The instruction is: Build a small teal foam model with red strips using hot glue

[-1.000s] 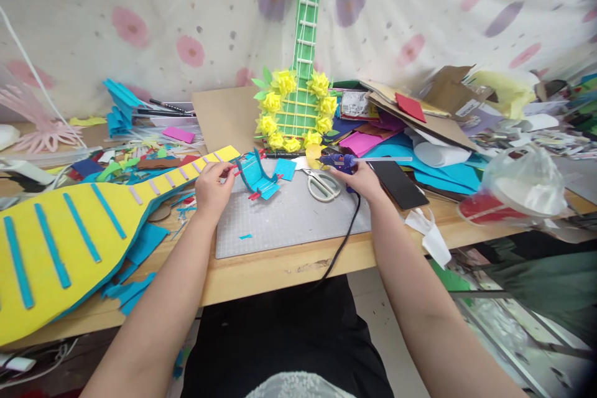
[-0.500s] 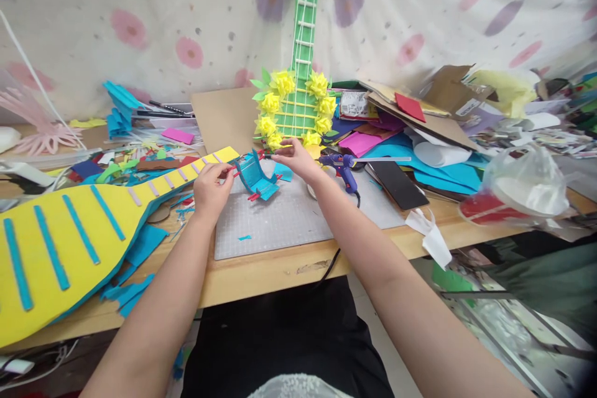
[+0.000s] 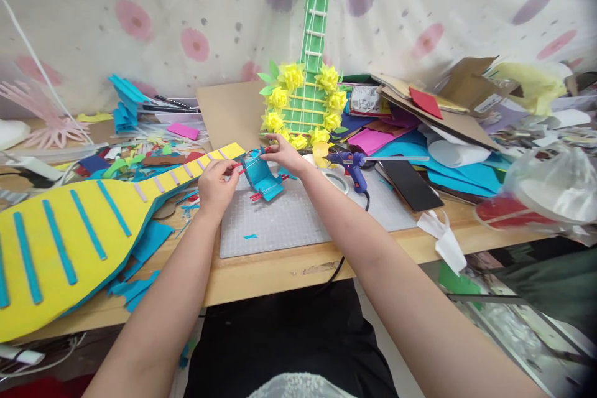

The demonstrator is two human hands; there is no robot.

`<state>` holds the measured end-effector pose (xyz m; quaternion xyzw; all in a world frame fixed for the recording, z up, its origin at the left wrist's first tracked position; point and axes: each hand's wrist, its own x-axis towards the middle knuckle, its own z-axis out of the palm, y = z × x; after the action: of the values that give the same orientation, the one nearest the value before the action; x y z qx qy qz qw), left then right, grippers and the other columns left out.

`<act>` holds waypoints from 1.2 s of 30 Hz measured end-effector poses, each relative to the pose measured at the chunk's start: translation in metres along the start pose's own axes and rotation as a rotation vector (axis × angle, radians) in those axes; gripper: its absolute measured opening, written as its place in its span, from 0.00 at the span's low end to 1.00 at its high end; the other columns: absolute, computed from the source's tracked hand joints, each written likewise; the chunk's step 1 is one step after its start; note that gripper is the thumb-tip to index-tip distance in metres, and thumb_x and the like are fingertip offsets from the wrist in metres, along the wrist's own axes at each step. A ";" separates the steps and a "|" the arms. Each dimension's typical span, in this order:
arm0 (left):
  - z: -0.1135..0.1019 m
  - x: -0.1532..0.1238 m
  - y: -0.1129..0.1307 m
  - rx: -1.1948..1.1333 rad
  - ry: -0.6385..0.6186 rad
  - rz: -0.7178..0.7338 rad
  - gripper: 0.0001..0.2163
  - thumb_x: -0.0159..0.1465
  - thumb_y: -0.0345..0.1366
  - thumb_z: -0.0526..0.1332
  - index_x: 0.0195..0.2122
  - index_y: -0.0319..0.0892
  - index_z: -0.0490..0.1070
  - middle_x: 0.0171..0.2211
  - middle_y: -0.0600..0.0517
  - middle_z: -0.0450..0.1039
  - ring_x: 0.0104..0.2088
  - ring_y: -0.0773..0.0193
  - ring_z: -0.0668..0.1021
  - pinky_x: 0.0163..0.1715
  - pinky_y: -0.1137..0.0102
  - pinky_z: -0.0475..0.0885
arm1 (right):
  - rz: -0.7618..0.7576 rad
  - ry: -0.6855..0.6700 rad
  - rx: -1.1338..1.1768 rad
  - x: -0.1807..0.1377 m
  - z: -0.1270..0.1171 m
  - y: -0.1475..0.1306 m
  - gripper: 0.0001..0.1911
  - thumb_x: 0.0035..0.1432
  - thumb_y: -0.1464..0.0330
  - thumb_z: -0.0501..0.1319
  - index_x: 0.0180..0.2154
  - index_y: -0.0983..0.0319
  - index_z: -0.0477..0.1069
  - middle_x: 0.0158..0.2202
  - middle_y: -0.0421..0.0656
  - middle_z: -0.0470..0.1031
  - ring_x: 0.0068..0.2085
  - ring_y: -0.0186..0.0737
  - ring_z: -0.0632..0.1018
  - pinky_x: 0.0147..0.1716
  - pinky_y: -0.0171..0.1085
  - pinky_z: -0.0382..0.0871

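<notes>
A small curved blue foam piece (image 3: 261, 175) with red sticks through it rests on the grey cutting mat (image 3: 289, 224). My left hand (image 3: 215, 185) is closed, pinching a red stick at the piece's left end. My right hand (image 3: 285, 154) is closed on the far right end of the same piece, fingers pinched. The blue glue gun (image 3: 354, 165) lies on the mat to the right, apart from both hands.
A big yellow foam guitar shape with blue stripes (image 3: 69, 230) lies at the left. A green guitar with yellow flowers (image 3: 308, 99) leans on the wall. A black phone (image 3: 410, 183), foam sheets (image 3: 410, 143), cardboard and a plastic bag (image 3: 545, 186) crowd the right.
My right hand let go of the glue gun, which now lies on the mat, and moved left to the blue foam piece. My left hand stayed on the red stick.
</notes>
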<state>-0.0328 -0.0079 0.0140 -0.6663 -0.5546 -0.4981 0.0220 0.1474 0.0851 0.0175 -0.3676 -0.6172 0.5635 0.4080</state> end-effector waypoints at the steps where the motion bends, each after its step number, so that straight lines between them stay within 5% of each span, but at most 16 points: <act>1: 0.000 0.000 0.000 -0.003 0.003 0.003 0.05 0.56 0.31 0.58 0.30 0.42 0.73 0.29 0.52 0.72 0.28 0.68 0.73 0.34 0.71 0.69 | -0.002 0.004 -0.005 0.000 0.000 -0.001 0.32 0.40 0.73 0.66 0.49 0.59 0.57 0.28 0.33 0.69 0.34 0.33 0.74 0.45 0.41 0.70; 13: 0.000 0.000 0.000 -0.035 -0.009 -0.059 0.05 0.53 0.30 0.59 0.30 0.41 0.73 0.27 0.53 0.71 0.27 0.68 0.73 0.33 0.70 0.69 | -0.074 -0.020 -0.011 -0.008 0.002 0.001 0.39 0.41 0.74 0.65 0.55 0.57 0.53 0.32 0.36 0.72 0.32 0.33 0.74 0.38 0.37 0.73; 25: 0.018 0.000 -0.010 -0.489 -0.045 -0.403 0.13 0.49 0.36 0.63 0.37 0.41 0.70 0.34 0.50 0.74 0.34 0.66 0.76 0.38 0.67 0.73 | -0.193 -0.005 -0.174 -0.017 0.007 0.000 0.39 0.44 0.73 0.63 0.57 0.56 0.50 0.32 0.37 0.70 0.34 0.34 0.74 0.40 0.37 0.72; 36: 0.034 0.000 -0.002 -0.556 -0.010 -0.484 0.14 0.49 0.33 0.63 0.37 0.43 0.65 0.34 0.52 0.73 0.35 0.66 0.77 0.37 0.70 0.72 | -0.225 0.023 -0.225 -0.023 0.012 -0.003 0.36 0.46 0.74 0.61 0.55 0.57 0.50 0.29 0.36 0.67 0.36 0.35 0.74 0.41 0.38 0.71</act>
<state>-0.0124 0.0130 -0.0043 -0.4987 -0.5396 -0.6172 -0.2813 0.1460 0.0588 0.0178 -0.3459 -0.7091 0.4372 0.4318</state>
